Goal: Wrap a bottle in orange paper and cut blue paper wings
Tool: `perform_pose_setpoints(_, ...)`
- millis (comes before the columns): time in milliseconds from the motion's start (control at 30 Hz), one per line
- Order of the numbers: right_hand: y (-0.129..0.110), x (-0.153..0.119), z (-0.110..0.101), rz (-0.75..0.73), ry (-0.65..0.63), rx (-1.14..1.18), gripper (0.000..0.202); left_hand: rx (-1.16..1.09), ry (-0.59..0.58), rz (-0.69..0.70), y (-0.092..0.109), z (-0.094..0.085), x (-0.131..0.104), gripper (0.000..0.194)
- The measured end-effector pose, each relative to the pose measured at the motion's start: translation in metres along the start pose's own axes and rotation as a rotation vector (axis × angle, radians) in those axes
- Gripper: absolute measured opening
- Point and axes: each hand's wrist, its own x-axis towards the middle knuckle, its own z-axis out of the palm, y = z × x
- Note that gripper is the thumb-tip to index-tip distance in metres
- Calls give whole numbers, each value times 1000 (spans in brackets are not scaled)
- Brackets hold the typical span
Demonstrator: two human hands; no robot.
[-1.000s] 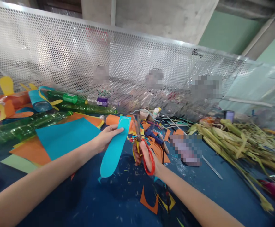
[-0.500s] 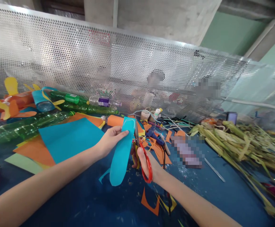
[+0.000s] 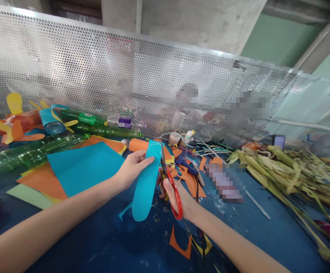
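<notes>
A long blue paper strip with a rounded lower end is pinched near its top by my left hand. Pale curved lines mark its upper end. My right hand grips scissors with red handles, their dark blades pointing up along the strip's right edge. Some fingers of that hand are hidden behind the handles. A thin blue offcut shows just left of the strip's lower end. Orange scraps and a blue glue gun lie beyond my right hand.
Blue sheets over orange and green paper lie left. Green bottles and paper-covered bottles line the back left. Dried husks cover the right. Cups stand before a perforated metal panel. More orange scraps lie near the front.
The scissor blades have shifted slightly and show more clearly beside the strip's right edge. The strip's lower end has moved up a little. My left hand keeps its pinch.
</notes>
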Motion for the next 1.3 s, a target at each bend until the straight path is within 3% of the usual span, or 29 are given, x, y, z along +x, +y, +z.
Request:
perform_pose_setpoints(433, -5, 0, -1, 119, -29, 139, 40, 20, -33, 27, -1, 0, 0, 25)
perform_pose_setpoints(600, -4, 2, -3, 43, 52, 6, 39, 37, -29, 32, -4, 2, -2, 25)
perform_pose_setpoints(733, -7, 2, -5, 18, 45, -22, 44, 33, -7, 7, -6, 3, -3, 25)
perform_pose_setpoints(1300, -19, 3, -10, 85, 57, 50, 40, -3, -17, -33, -14, 5, -3, 26)
